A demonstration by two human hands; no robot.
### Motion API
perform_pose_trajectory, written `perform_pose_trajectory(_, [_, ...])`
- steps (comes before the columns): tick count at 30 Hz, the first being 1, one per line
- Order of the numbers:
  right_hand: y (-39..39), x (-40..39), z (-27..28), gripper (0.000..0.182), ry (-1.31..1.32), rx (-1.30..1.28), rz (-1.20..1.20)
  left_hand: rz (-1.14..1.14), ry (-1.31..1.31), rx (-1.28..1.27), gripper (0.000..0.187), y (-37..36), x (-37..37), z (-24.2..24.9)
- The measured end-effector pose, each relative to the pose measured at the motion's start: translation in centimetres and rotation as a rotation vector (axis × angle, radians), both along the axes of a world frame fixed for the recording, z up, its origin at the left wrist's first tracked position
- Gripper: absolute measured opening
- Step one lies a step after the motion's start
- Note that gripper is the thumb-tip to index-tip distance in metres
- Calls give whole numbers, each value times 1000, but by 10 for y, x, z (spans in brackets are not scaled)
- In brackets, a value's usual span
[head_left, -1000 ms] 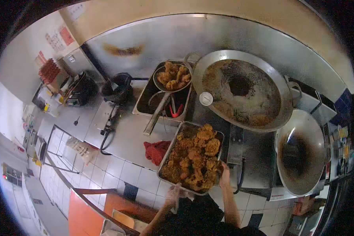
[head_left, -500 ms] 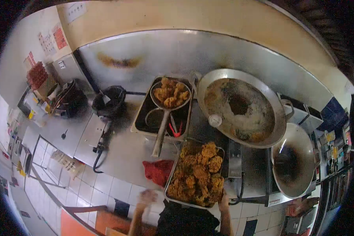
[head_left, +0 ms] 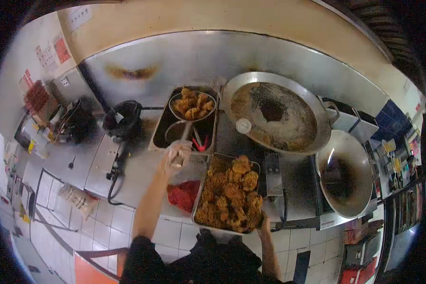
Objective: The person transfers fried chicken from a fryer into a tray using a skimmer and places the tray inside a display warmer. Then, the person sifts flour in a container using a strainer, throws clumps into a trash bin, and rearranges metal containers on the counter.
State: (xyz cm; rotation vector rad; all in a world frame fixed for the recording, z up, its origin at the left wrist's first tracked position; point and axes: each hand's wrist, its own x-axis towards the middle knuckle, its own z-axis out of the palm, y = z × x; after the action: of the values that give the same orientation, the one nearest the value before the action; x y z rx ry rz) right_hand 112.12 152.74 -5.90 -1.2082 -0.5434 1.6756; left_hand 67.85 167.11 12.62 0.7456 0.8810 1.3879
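My left hand [head_left: 177, 154], in what looks like a clear plastic glove, is closed around the handle of a strainer ladle [head_left: 188, 130]. Pieces of fried chicken [head_left: 191, 102] fill the ladle's bowl, which rests over a deep rectangular metal pan [head_left: 155, 137]. Inside that pan lie red-tipped tongs [head_left: 199, 146]. Down at the right, my right hand [head_left: 265, 223] grips the near right side of a metal tray [head_left: 227, 230] heaped with more fried chicken [head_left: 232, 194]; its fingers are partly hidden.
A large wok of oil [head_left: 274, 113] stands at the back right, a round thermometer [head_left: 243, 126] at its rim. Another wok [head_left: 348, 175] sits farther right. A red cloth [head_left: 182, 195] lies left of the tray. A black-lined container [head_left: 122, 119] stands at the left.
My left hand has reached forward from beside the counter onto the ladle's handle. My right hand stays at the tray. The whole view has shifted slightly.
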Motion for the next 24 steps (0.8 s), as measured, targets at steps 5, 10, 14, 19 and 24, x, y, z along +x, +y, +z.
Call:
perform_pose_trajectory(5, [22,22,-38,76,10,-74,170,-226,-81,-174,31,-36,-24,-16])
perform_pose_trajectory(10, [24,13,-5,67,-49,-168,125,28,-4,-419,20,-196,38,52])
perform_pose_trajectory(14, [50,22,-82,60,169,-27,182,-78,-638,-497,25,-299,82,111])
perform_pose_trajectory(19, [41,13,-30,45,15,-180,95,151,237,-558,34,-373,157,163])
perform_pose_trajectory(24, [51,6,-22,45,30,-331,26,105,195,-775,27,-444,181,136])
